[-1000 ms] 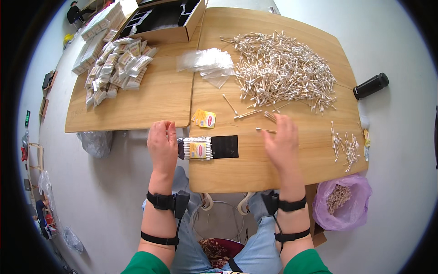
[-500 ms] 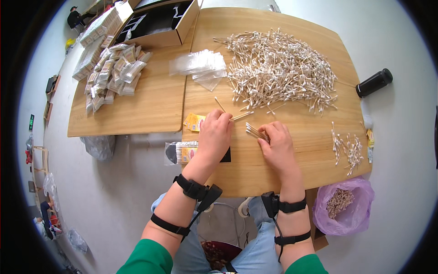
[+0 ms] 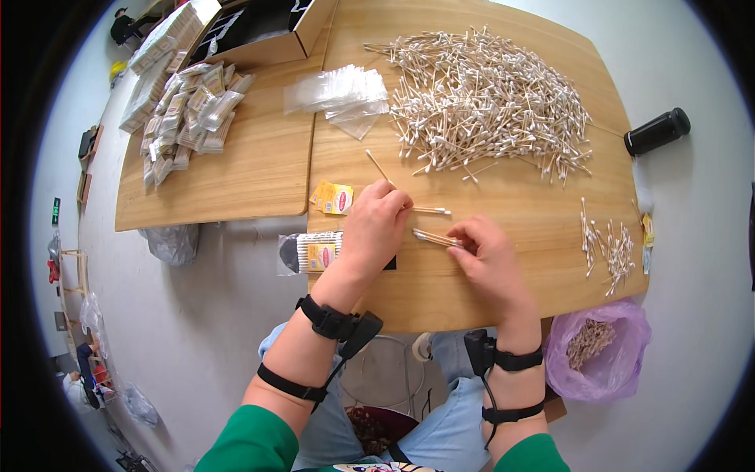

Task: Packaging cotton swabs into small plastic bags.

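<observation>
My left hand [image 3: 376, 224] is closed, its fingers pinched on cotton swabs [image 3: 429, 210] whose white tips stick out to the right. Another single swab [image 3: 377, 165] slants up beyond its fingers; whether it is held or lying there I cannot tell. In my right hand [image 3: 486, 253], thumb and fingers grip a small bundle of cotton swabs [image 3: 432, 237] pointing left. Partly covered by my left wrist is a clear packet of swabs [image 3: 308, 253] with a yellow label. Just above it lie yellow cards [image 3: 336, 198]. A large heap of loose swabs [image 3: 487, 102] spreads beyond my hands.
Clear plastic bags [image 3: 342, 93] lie left of the heap. Filled packets [image 3: 189, 110] pile up near an open cardboard box [image 3: 303, 39]. At right are a smaller group of swabs [image 3: 609, 250], a black bottle [image 3: 657, 132] and a purple bag [image 3: 629, 370] below the table edge.
My right hand has moved slightly down and right, its bundle now turned flatter toward the left. The swabs in my left hand point more level. The whole view has shifted a little.
</observation>
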The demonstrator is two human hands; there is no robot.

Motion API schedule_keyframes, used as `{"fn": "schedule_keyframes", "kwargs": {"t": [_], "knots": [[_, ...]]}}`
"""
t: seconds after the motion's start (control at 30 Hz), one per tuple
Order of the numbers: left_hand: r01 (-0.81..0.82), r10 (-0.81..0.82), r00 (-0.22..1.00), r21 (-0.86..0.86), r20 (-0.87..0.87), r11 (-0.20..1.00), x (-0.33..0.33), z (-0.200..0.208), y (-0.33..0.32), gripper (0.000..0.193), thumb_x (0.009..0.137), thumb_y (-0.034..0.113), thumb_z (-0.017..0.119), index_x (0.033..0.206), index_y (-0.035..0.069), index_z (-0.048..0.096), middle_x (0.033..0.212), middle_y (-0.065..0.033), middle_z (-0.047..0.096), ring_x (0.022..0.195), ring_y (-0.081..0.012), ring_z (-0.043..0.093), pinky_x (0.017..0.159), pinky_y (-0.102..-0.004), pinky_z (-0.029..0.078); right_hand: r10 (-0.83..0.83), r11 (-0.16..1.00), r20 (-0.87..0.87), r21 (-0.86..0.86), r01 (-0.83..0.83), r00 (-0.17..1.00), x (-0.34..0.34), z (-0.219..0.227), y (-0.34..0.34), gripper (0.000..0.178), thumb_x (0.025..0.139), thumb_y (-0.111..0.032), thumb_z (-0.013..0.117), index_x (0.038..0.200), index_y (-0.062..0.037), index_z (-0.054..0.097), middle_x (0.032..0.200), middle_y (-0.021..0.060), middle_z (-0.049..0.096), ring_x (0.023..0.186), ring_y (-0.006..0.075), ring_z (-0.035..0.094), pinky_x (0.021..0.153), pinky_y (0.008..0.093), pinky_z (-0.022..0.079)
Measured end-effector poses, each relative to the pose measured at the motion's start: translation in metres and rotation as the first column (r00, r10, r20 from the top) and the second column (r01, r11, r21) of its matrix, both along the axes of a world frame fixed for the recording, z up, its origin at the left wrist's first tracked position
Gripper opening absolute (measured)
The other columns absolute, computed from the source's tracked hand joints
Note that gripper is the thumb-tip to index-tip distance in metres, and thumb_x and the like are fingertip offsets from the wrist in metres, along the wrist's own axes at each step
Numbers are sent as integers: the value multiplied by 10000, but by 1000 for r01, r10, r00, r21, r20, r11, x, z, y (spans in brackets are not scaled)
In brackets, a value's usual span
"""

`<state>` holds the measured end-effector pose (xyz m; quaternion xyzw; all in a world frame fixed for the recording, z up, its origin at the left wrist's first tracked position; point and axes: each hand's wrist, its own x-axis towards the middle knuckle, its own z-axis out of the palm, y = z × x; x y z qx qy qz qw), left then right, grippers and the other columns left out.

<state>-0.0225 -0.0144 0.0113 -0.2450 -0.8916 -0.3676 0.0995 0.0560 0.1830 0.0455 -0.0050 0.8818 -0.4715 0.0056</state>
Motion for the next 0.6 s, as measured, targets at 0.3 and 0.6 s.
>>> {"fn": "schedule_keyframes", "kwargs": {"t": [0.3,0.6], "knots": [[168,-175,966,55,190,984,19,9,2,81,831,38,716,908,35,691,937,-102,648,892,-315,631,777,-410,521,-203,978,2,-43,203,979,-1,-3,23,126,866,-16,675,989,12,668,886,111,649,790,215,642,720,323,518],[353,-334,934,-434,123,829,63,0,17,751,962,466,570,1566,83,342,1659,-121,247,1552,-301,164,1252,-498,116,-132,946,-248,257,197,960,-14,-17,26,366,882,-33,633,1247,-51,642,1298,159,597,1200,338,553,1006,407,466]]}}
